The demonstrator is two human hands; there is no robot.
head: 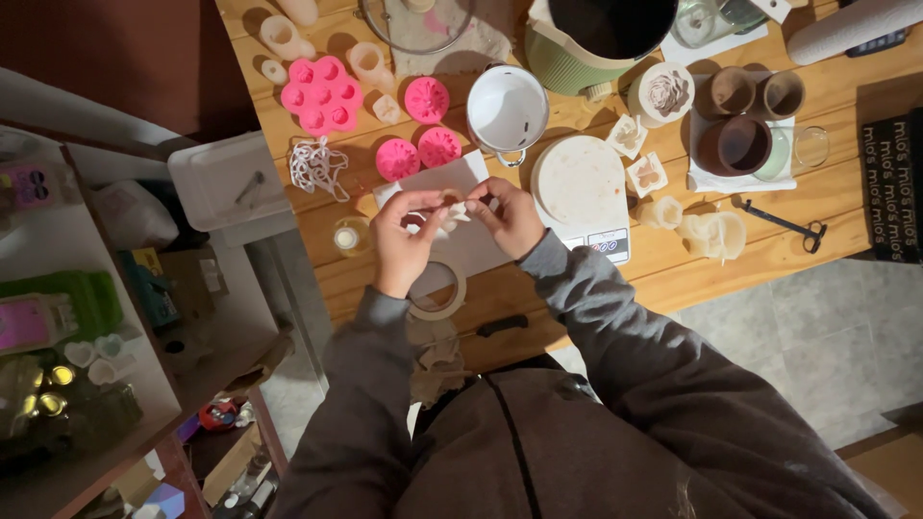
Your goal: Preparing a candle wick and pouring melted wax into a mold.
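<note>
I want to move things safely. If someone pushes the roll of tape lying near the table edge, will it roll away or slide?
The tape roll lies flat on its side, so it would probably slide rather than roll. It looks like a thin, hollow ring, so it is likely light and easy to shift. It sits close to the wooden table edge, below both hands, so a push might send it off.

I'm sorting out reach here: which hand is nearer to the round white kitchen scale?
The right hand. It sits just beside the kitchen scale, close to its near-left edge. The left hand is farther off, on the other side of the small white piece both hands hold.
</note>
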